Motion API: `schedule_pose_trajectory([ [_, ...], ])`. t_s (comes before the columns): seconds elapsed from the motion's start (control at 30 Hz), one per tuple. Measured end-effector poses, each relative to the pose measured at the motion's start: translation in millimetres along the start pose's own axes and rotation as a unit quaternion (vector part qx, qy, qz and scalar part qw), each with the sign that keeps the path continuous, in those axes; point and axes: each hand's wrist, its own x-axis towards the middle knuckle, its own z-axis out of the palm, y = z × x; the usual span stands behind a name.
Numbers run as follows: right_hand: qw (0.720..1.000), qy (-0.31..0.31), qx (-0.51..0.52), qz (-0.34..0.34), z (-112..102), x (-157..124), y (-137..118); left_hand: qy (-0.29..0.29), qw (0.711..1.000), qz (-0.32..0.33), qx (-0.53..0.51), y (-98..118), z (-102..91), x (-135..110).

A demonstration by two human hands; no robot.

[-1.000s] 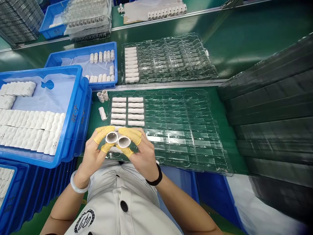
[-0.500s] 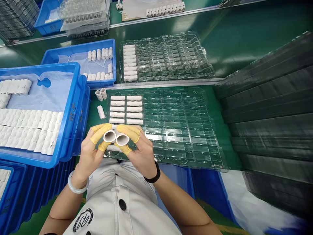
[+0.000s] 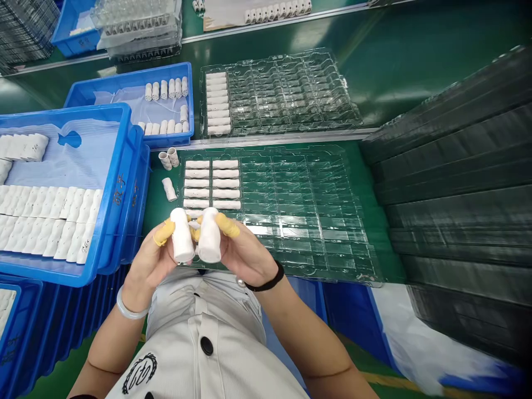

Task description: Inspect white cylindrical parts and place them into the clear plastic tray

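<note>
My left hand (image 3: 155, 257) grips a white ceramic tube (image 3: 182, 235), and my right hand (image 3: 241, 255) grips a second white tube (image 3: 209, 235). Both hands wear yellow finger cots. The two tubes stand side by side with their closed ends toward me, held just above the near left corner of a clear blister tray (image 3: 291, 210). Two columns of white tubes (image 3: 211, 184) lie in that tray's left pockets.
A blue bin (image 3: 120, 194) full of white tubes sits to the left. Three loose tubes (image 3: 168, 172) lie on the green table between bin and tray. A second clear tray (image 3: 278, 94) and a smaller blue bin (image 3: 166, 105) lie farther back. Dark stacked trays (image 3: 457, 183) stand at right.
Both hands have tipped the tubes over. Their open ends faced me before. Now their sides and closed ends face me.
</note>
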Motion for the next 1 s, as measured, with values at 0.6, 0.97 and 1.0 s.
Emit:
schedule_pose_trajectory([
  [0.6, 0.960, 0.044, 0.250, 0.114, 3.1, 8.9, -0.3, 0.100, 0.964, -0.135, -0.204, 5.3, 14.2, 6.6],
  [0.97, 0.961, 0.013, 0.254, 0.111, -7.3, 11.9, 5.5, 0.061, 0.976, -0.119, -0.170, 2.5, 8.9, 6.6],
  [1.0, 0.961, 0.012, 0.252, 0.109, -7.0, 12.0, 5.5, 0.060, 0.977, -0.118, -0.167, 2.2, 8.5, 6.7],
])
